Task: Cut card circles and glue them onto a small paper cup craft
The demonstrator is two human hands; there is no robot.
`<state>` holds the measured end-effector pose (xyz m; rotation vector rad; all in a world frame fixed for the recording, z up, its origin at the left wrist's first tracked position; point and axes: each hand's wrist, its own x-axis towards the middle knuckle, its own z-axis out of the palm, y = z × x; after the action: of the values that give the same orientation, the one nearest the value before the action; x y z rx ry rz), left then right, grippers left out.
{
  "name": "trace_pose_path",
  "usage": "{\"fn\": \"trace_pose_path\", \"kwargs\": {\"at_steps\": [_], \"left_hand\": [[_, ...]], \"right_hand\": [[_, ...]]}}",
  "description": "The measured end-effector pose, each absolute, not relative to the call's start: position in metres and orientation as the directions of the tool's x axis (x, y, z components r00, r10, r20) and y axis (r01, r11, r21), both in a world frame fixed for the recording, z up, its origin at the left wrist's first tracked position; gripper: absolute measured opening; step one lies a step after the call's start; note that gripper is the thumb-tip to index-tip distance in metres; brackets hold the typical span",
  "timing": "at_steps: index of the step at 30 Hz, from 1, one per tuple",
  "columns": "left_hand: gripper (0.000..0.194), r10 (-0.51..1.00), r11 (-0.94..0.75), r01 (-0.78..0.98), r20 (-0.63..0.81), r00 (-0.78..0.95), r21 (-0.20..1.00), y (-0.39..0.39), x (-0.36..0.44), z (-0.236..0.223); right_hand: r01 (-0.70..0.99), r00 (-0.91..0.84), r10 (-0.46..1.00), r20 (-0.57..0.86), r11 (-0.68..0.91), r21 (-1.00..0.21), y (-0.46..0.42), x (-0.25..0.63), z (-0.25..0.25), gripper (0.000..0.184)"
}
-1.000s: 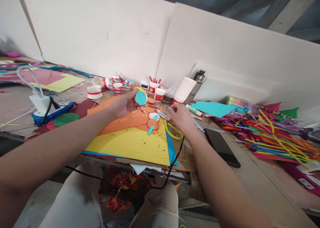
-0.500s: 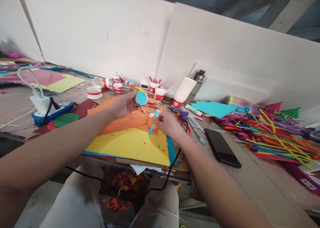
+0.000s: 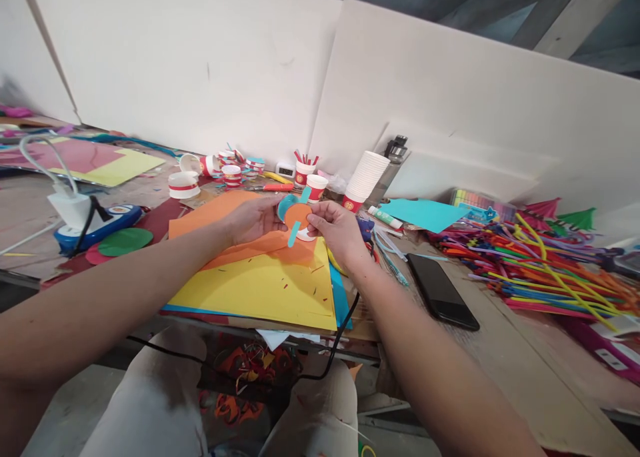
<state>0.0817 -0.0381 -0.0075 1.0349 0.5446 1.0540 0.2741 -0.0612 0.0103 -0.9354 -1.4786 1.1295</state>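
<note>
My left hand (image 3: 259,219) is closed around a small round piece with a blue face (image 3: 285,205), partly covered now. Between the thumb and fingers of my right hand (image 3: 336,229) is an orange paper disc (image 3: 299,217) with blue strips sticking out above and below it. The disc is held up in front of the blue face; whether the two touch I cannot tell. Below lie orange paper (image 3: 210,220) and a yellow paper sheet (image 3: 270,290) sprinkled with tiny scraps. A small white round piece (image 3: 306,234) shows just beneath the disc.
Behind my hands stand a paper cup (image 3: 317,186), a cup of red sticks (image 3: 305,171) and a leaning cup stack (image 3: 367,177). Rightward lie a glue stick (image 3: 386,218), a phone (image 3: 443,291) and many pipe cleaners (image 3: 540,263). A blue power strip (image 3: 100,227) sits left.
My right hand moved left from near the scissors, picked the orange disc with its blue strips off the paper, and raised it to the blue-faced piece in my left hand.
</note>
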Motion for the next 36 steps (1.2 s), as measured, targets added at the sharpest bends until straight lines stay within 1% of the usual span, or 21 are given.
{"fn": "trace_pose_path", "kwargs": {"at_steps": [6, 9, 15, 20, 23, 29, 32, 34, 36], "left_hand": [[0.032, 0.849, 0.130, -0.413, 0.114, 0.515, 0.901, -0.042, 0.089, -0.009], [0.033, 0.849, 0.095, -0.409, 0.140, 0.509, 0.908, -0.043, 0.090, -0.010], [0.039, 0.842, 0.040, -0.386, 0.177, 0.509, 0.922, -0.045, 0.092, -0.012], [0.038, 0.834, -0.007, -0.406, 0.229, 0.502, 0.914, -0.047, 0.093, -0.013], [0.038, 0.830, -0.024, -0.410, 0.247, 0.500, 0.912, -0.048, 0.093, -0.013], [0.038, 0.811, -0.055, -0.393, 0.271, 0.518, 0.918, -0.048, 0.094, -0.013], [0.036, 0.804, -0.090, -0.377, 0.291, 0.518, 0.922, -0.049, 0.094, -0.013], [0.033, 0.808, -0.127, -0.331, 0.291, 0.512, 0.935, -0.050, 0.094, -0.013], [0.033, 0.822, -0.166, -0.262, 0.280, 0.496, 0.951, -0.051, 0.094, -0.012]], "right_hand": [[0.071, -0.130, 0.947, 0.293, 0.304, -0.950, -0.055, 0.273, 0.007, 0.011], [0.112, -0.102, 0.944, 0.314, 0.325, -0.939, -0.055, 0.273, 0.007, 0.008], [0.132, -0.078, 0.951, 0.300, 0.308, -0.942, -0.056, 0.272, 0.005, 0.007], [0.150, -0.073, 0.932, 0.354, 0.361, -0.920, -0.056, 0.272, 0.004, 0.007], [0.165, -0.086, 0.928, 0.362, 0.372, -0.914, -0.056, 0.272, 0.005, 0.008], [0.250, -0.077, 0.923, 0.376, 0.383, -0.889, -0.058, 0.272, 0.006, 0.004], [0.332, -0.078, 0.895, 0.439, 0.438, -0.835, -0.061, 0.271, 0.006, 0.001], [0.407, -0.088, 0.860, 0.503, 0.492, -0.770, -0.062, 0.271, 0.006, 0.002], [0.473, -0.097, 0.827, 0.553, 0.528, -0.706, -0.064, 0.271, 0.006, 0.004]]}}
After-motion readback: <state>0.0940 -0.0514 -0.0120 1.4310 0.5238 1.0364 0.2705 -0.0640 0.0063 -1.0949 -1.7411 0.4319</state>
